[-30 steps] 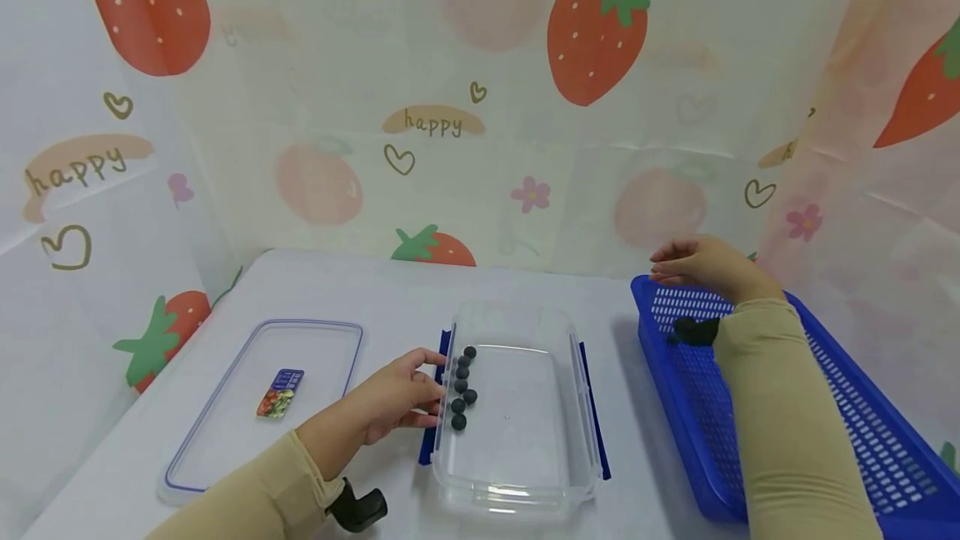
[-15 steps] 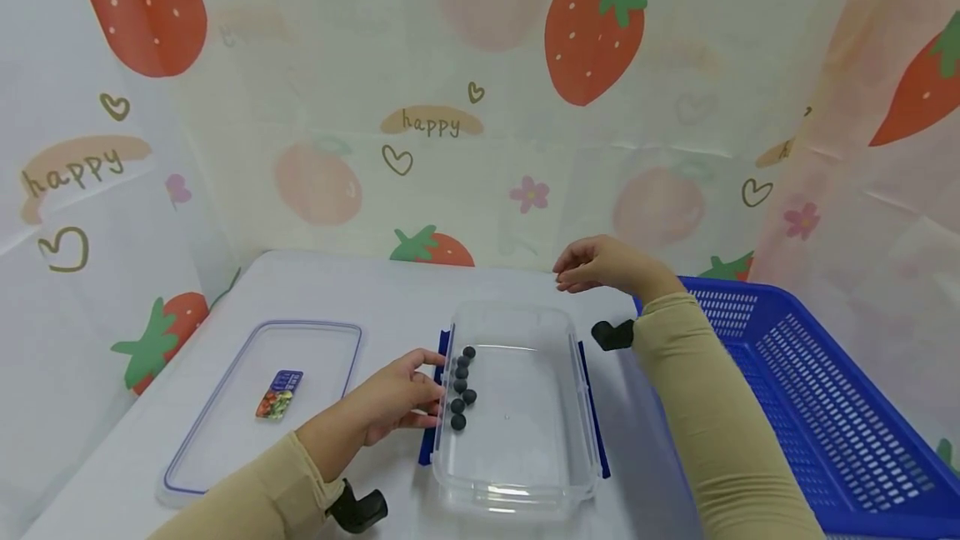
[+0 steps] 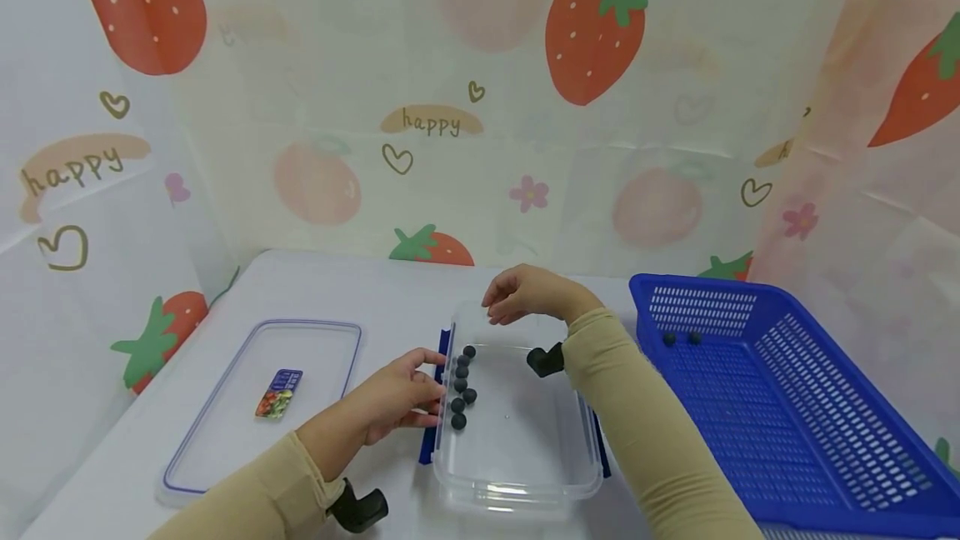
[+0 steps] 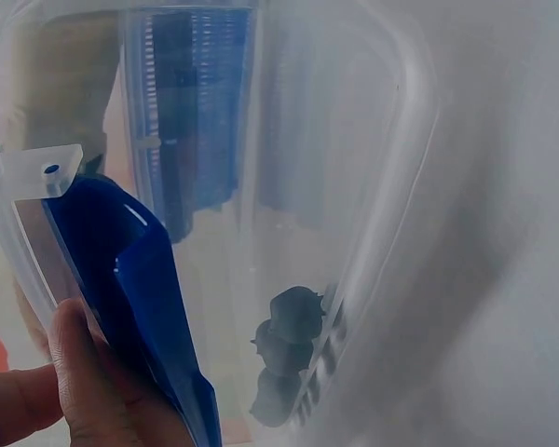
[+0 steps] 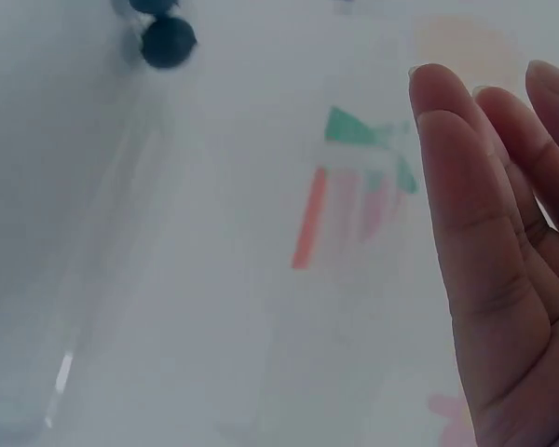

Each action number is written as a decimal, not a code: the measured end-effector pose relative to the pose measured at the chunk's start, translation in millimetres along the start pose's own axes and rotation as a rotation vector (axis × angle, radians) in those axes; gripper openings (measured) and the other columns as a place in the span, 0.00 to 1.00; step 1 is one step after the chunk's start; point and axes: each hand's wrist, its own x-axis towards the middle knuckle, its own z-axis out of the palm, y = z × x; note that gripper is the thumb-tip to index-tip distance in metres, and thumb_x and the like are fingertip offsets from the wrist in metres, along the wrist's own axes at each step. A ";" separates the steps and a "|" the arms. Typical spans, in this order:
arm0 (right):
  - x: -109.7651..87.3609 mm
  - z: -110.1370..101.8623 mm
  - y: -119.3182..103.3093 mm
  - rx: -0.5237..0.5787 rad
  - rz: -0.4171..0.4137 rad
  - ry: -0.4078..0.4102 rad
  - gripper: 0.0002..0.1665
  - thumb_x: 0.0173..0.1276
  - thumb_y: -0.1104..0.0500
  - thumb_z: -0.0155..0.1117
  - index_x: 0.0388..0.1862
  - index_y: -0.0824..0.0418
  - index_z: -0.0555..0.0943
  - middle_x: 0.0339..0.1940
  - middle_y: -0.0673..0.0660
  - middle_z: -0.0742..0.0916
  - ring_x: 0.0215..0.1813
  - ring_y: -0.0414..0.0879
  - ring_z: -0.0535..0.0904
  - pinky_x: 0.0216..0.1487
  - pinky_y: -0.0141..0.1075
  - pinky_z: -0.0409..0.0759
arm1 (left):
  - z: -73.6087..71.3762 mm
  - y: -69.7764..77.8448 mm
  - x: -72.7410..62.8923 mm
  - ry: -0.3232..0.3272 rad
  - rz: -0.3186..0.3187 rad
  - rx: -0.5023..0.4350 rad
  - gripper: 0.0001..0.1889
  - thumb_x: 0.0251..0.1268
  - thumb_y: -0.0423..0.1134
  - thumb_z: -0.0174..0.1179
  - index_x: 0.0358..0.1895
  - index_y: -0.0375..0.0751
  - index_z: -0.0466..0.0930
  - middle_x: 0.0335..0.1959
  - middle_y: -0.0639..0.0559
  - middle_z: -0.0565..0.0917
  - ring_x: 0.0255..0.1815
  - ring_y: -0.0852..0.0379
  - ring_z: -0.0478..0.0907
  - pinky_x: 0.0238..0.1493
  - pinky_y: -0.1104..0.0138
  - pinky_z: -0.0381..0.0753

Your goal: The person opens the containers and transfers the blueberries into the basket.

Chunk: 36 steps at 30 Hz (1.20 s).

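Observation:
My left hand [image 3: 401, 397] is at the left side of a clear plastic container [image 3: 517, 440], its fingertips touching the wall by the blue latch [image 4: 121, 261]. Inside, several blueberries [image 3: 461, 385] lie along the left wall; they also show through the plastic in the left wrist view. Over the container's far end hovers my right hand [image 3: 536, 292], fingers loosely bent. The right wrist view shows those fingers [image 5: 475, 214] fairly straight, with nothing visible between them. Two more blueberries [image 3: 694, 338] sit in the far left corner of a blue perforated basket [image 3: 750, 440].
A clear lid [image 3: 217, 448] with a blue seal lies on the white table [image 3: 345, 282] to the left, bearing a colourful label [image 3: 279, 394]. The basket stands at the right. Printed strawberry cloth [image 3: 337, 48] hangs behind the table.
My right hand has moved left from above the basket to over the container's far end, uncovering the two blueberries in the basket. The left hand stays at the container's side.

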 end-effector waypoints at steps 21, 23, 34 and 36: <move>26.7 51.5 23.1 -0.231 0.169 -0.064 0.14 0.58 0.69 0.60 0.44 0.64 0.79 0.31 0.56 0.83 0.32 0.44 0.82 0.37 0.32 0.81 | 0.9 0.1 -1.8 -0.003 0.001 -0.006 0.24 0.63 0.32 0.54 0.62 0.45 0.61 0.35 0.42 0.76 0.32 0.52 0.77 0.35 0.64 0.83; 28.6 53.2 23.9 -0.258 0.167 -0.061 0.14 0.58 0.68 0.61 0.45 0.64 0.79 0.31 0.54 0.83 0.32 0.43 0.82 0.37 0.32 0.81 | 0.8 0.5 -2.2 -0.001 0.000 -0.007 0.24 0.63 0.32 0.53 0.62 0.45 0.61 0.34 0.42 0.76 0.32 0.52 0.77 0.35 0.64 0.83; 30.5 54.8 22.8 -0.263 0.163 -0.072 0.13 0.59 0.65 0.63 0.44 0.60 0.82 0.36 0.52 0.83 0.37 0.42 0.79 0.42 0.32 0.80 | 1.3 1.1 -2.8 -0.001 -0.003 -0.010 0.24 0.63 0.32 0.54 0.62 0.45 0.61 0.35 0.42 0.75 0.32 0.52 0.77 0.35 0.64 0.82; 30.2 55.4 22.1 -0.255 0.161 -0.073 0.13 0.59 0.65 0.63 0.45 0.60 0.82 0.36 0.52 0.83 0.38 0.43 0.79 0.42 0.32 0.80 | 1.1 1.3 -3.1 -0.001 -0.004 -0.012 0.24 0.63 0.32 0.54 0.62 0.46 0.61 0.35 0.42 0.75 0.32 0.52 0.76 0.35 0.64 0.82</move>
